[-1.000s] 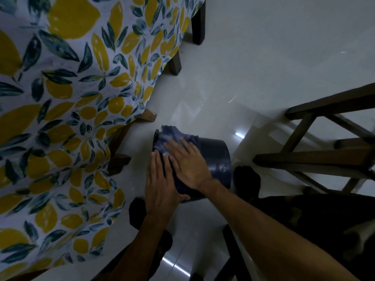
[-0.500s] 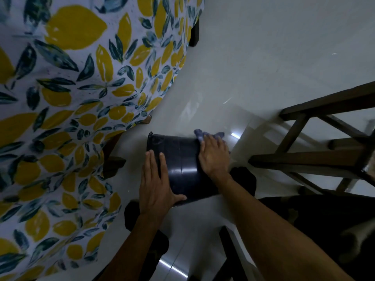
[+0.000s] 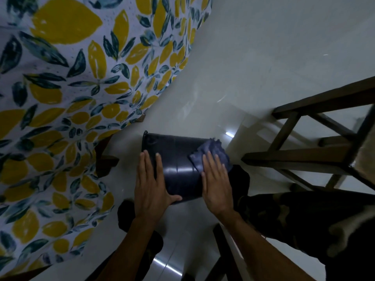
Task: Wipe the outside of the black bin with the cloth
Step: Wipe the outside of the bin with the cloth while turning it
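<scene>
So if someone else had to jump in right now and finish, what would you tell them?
Left hand: flat and open on the round black plastic bin, steadying it near its rim end.
Right hand: flat, pressing the crumpled blue cloth onto the bin's base end.
The bin lies on its side on the glossy pale tiled floor, beside the lemon-print tablecloth.
Done: the top side looks wiped, though that is hard to tell.
Left: roll it and wipe the hidden sides.

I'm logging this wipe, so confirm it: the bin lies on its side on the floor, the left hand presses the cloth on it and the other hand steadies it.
Wrong hand. In the head view the right hand presses the cloth on the black bin, and the left hand steadies it. The bin does lie on its side on the floor.
</scene>
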The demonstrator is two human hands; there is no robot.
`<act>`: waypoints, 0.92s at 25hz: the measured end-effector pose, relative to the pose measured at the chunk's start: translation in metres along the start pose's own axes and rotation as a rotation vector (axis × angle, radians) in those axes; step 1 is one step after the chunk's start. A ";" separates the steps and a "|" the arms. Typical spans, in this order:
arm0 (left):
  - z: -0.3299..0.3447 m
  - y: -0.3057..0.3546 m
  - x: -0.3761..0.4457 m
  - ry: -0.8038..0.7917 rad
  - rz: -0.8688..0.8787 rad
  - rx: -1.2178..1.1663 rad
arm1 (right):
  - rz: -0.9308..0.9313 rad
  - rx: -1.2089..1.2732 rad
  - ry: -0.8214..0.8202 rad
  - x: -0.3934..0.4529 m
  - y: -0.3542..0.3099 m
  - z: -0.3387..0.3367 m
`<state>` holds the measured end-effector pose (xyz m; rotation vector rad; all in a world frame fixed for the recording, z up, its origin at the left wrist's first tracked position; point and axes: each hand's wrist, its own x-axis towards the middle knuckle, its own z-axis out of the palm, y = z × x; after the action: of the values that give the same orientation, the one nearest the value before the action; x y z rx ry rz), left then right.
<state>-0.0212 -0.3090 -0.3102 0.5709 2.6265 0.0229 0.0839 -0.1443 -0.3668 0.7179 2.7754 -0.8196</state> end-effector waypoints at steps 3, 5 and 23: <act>0.004 -0.002 -0.003 0.005 0.017 0.005 | 0.266 0.185 0.066 0.043 -0.013 -0.004; 0.009 -0.004 -0.010 -0.021 0.018 0.005 | 0.330 0.186 -0.080 0.094 -0.010 -0.001; -0.030 0.017 -0.009 0.222 -0.195 -0.492 | 0.187 0.418 0.069 0.074 -0.009 -0.037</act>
<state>-0.0203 -0.2949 -0.2773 0.1470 2.7269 0.6843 0.0143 -0.1013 -0.3524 1.0708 2.5617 -1.3739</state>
